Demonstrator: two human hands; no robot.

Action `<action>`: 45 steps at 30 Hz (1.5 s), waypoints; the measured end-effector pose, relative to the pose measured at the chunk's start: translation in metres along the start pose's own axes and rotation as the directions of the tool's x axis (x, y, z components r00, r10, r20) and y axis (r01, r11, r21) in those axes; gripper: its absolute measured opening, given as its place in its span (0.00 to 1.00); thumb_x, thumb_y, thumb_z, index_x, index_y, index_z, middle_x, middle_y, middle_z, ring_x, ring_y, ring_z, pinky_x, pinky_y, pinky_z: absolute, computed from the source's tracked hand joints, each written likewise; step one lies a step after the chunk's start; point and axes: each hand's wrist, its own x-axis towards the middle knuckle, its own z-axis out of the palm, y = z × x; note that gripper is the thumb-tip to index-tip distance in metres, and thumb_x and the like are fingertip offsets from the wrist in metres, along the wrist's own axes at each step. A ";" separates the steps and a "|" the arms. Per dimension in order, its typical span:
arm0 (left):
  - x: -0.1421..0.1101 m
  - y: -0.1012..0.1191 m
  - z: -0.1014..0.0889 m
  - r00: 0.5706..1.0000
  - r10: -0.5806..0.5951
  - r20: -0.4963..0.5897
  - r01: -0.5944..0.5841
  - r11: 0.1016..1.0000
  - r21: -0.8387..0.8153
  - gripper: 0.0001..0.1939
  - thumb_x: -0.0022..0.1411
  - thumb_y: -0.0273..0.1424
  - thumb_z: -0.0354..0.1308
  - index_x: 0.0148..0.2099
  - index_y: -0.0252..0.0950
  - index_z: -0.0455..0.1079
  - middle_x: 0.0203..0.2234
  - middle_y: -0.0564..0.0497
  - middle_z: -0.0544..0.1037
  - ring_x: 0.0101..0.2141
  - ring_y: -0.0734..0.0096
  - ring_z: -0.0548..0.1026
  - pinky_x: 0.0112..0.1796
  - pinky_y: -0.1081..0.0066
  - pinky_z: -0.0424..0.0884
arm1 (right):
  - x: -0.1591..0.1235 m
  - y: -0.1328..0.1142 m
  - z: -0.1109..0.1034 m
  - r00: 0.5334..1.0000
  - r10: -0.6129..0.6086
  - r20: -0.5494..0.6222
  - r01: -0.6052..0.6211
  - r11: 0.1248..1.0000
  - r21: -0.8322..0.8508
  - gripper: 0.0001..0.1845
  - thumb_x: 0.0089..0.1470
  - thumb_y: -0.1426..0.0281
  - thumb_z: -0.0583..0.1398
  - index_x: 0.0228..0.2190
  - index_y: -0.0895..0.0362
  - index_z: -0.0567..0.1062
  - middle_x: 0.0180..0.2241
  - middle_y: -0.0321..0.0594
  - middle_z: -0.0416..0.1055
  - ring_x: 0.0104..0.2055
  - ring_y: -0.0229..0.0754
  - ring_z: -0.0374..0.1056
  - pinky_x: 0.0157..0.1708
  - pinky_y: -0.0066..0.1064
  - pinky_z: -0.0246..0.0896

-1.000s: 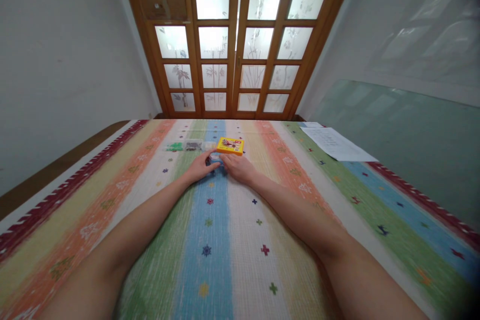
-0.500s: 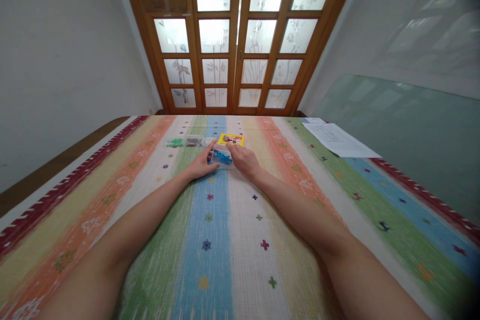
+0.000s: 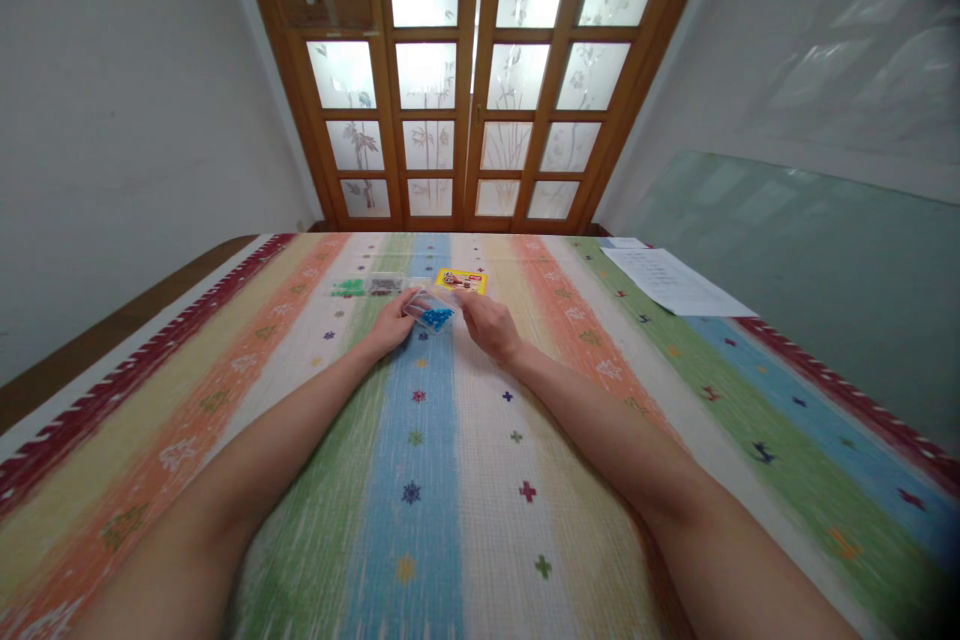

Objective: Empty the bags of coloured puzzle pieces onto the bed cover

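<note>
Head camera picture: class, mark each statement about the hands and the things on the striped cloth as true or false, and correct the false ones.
1. Both hands hold a small clear bag with blue pieces inside. True: the left hand and the right hand grip it from either side.
2. The yellow box lies nearer the person than the hands. False: it lies beyond them, towards the doors.
3. A white paper sheet lies on the right part of the striped cloth. True.
4. The bag of green pieces is in the right hand. False: it lies on the cloth, left of the hands.
</note>
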 end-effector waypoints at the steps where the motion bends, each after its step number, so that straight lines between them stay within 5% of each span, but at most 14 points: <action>1: 0.001 0.000 -0.001 1.000 0.006 -0.012 -0.006 1.000 0.012 0.26 0.52 0.24 0.59 0.55 0.35 0.74 0.41 0.46 0.82 0.41 0.63 0.80 0.49 0.60 0.74 | -0.001 0.000 0.000 1.000 -0.008 -0.001 0.008 1.000 0.023 0.20 0.74 0.68 0.49 0.60 0.56 0.72 0.49 0.49 0.80 0.49 0.44 0.78 0.50 0.33 0.73; 6: 0.002 0.005 -0.008 0.998 0.006 -0.068 -0.002 0.998 0.056 0.21 0.45 0.21 0.54 0.43 0.35 0.76 0.39 0.47 0.83 0.41 0.62 0.80 0.47 0.62 0.75 | -0.001 -0.004 -0.002 0.999 -0.027 0.021 0.025 0.997 0.074 0.21 0.74 0.69 0.49 0.60 0.56 0.71 0.51 0.49 0.79 0.50 0.44 0.77 0.50 0.34 0.74; 24: 0.001 0.014 -0.013 0.965 0.123 -0.230 -0.086 0.983 0.164 0.22 0.48 0.24 0.53 0.45 0.37 0.78 0.40 0.50 0.81 0.41 0.61 0.79 0.48 0.59 0.77 | -0.003 -0.004 -0.011 0.976 -0.140 0.169 0.130 0.989 0.069 0.21 0.72 0.65 0.49 0.58 0.58 0.72 0.53 0.53 0.75 0.56 0.49 0.72 0.54 0.42 0.70; 31: 0.000 0.022 0.003 0.990 0.104 -0.095 -0.098 0.993 0.063 0.20 0.54 0.26 0.57 0.50 0.36 0.75 0.45 0.47 0.81 0.44 0.62 0.79 0.50 0.60 0.76 | 0.002 -0.007 -0.010 0.985 -0.080 0.155 0.070 0.995 0.066 0.31 0.71 0.54 0.53 0.66 0.57 0.63 0.65 0.56 0.64 0.69 0.53 0.59 0.65 0.50 0.62; 39: -0.007 0.036 0.019 0.992 0.016 0.123 0.002 0.989 -0.147 0.25 0.57 0.31 0.64 0.57 0.38 0.71 0.52 0.43 0.80 0.50 0.60 0.79 0.54 0.59 0.74 | 0.002 -0.005 -0.006 0.990 0.085 0.116 -0.086 0.996 0.006 0.34 0.69 0.54 0.58 0.69 0.52 0.60 0.65 0.54 0.63 0.68 0.54 0.59 0.66 0.52 0.62; 45: -0.007 0.037 0.022 0.996 -0.044 0.076 0.054 0.988 -0.144 0.23 0.60 0.39 0.67 0.55 0.37 0.71 0.50 0.42 0.81 0.49 0.60 0.80 0.53 0.59 0.74 | 0.004 -0.007 -0.006 0.986 0.054 0.157 -0.051 0.998 -0.025 0.31 0.68 0.59 0.59 0.68 0.50 0.62 0.66 0.53 0.62 0.69 0.55 0.58 0.66 0.55 0.61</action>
